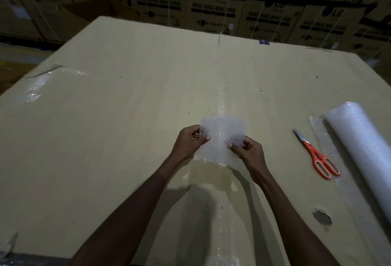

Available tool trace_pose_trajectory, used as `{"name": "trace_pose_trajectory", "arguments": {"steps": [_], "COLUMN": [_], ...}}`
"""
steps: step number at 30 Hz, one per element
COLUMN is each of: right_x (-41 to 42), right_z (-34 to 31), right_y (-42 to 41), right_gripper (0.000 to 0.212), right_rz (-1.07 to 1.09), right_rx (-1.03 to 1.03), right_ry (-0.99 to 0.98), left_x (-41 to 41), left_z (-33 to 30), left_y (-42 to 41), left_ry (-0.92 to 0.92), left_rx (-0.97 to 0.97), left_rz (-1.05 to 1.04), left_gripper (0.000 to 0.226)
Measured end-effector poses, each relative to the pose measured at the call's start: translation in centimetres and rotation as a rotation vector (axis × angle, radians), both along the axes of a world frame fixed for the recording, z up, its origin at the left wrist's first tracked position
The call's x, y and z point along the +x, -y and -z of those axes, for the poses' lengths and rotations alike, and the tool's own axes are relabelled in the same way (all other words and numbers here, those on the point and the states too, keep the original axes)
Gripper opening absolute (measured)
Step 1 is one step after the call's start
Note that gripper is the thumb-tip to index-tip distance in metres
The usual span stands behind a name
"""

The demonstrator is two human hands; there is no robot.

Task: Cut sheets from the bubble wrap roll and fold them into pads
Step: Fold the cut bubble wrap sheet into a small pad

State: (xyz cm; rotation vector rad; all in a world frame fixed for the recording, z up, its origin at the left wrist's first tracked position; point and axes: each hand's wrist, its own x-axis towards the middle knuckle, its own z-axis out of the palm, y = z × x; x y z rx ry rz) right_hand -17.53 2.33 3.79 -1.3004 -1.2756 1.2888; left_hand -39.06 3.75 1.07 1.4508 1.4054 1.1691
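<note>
bubble wrap sheet (222,136): translucent, dimpled, roughly rectangular and soft; it is held up over the counter between both hands, its lower edge sagging toward the cardboard.
left hand (190,141): fingers curled, pinching the sheet's left edge between thumb and fingers; forearm reaches in from the lower left.
right hand (247,151): fingers curled, pinching the sheet's lower right corner; forearm comes in from the lower right.
counter (127,117): flat, matte tan cardboard with a glossy clear tape seam running away from the hands and a crinkled tape patch far to the left of the left hand.
scissors (317,155): shiny metal blades shut, orange plastic loop handles; lying flat to the right of the right hand, well apart from it.
bubble wrap roll (364,149): long pale cylinder, just right of the scissors, a loose strip of wrap spread under them.
hole (322,217): ragged tear in the cardboard, right of the right forearm.
open room: bare cardboard left of and beyond the hands.
stacked boxes (213,11): printed cartons past the counter's far edge.
</note>
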Motion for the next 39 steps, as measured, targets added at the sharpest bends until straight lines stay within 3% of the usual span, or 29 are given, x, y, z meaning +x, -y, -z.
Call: {"name": "trace_pose_trajectory", "arguments": {"steps": [2,6,10,14,18,24,29,33,36,39], "right_x": [-0.1,-1.8,-5.8,-11.2,-15.5,-19.1,-19.4,-19.1,-19.0,-18.5], "right_z": [-0.4,-0.9,-0.6,0.2,2.4,3.6,4.9,5.9,6.3,6.0], "right_y": [-0.5,-1.8,-4.0,-6.4,-8.8,-10.6,-9.9,-10.4,-10.8,-10.7], "right_gripper": [0.026,0.024,0.026,0.017,0.016,0.039,0.053,0.052,0.051,0.053], "right_rz": [0.010,0.003,0.031,0.034,0.082,0.095,-0.084,-0.207,-0.352,-0.406], "right_rx": [-0.042,-0.120,-0.185,-0.219,-0.219,-0.146,0.188,0.362,0.362,0.354], "right_ry": [-0.042,-0.101,-0.087,0.004,0.204,0.494,0.901,0.995,1.086,1.104], "left_x": [-0.4,-2.2,-5.3,-9.2,-13.5,-16.6,-17.5,-18.1,-18.2,-18.6], "left_z": [-0.4,-1.1,-1.3,-1.3,-0.4,1.3,3.6,4.4,4.5,4.4], "left_y": [-0.4,-0.9,-0.9,-1.8,-4.2,-7.1,-6.6,-7.0,-6.9,-6.7], "left_ry": [0.027,0.033,-0.064,-0.191,-0.210,-0.404,-0.747,-0.993,-1.117,-1.088], "left_rx": [-0.013,-0.058,-0.100,-0.092,-0.069,-0.086,-0.013,0.137,-0.015,-0.056], "left_rz": [-0.049,-0.173,-0.315,-0.415,-0.312,-0.231,-0.145,-0.010,0.119,0.143], "left_gripper": [0.021,0.042,0.056,0.046,0.022,0.038,0.040,0.050,0.048,0.050]}}
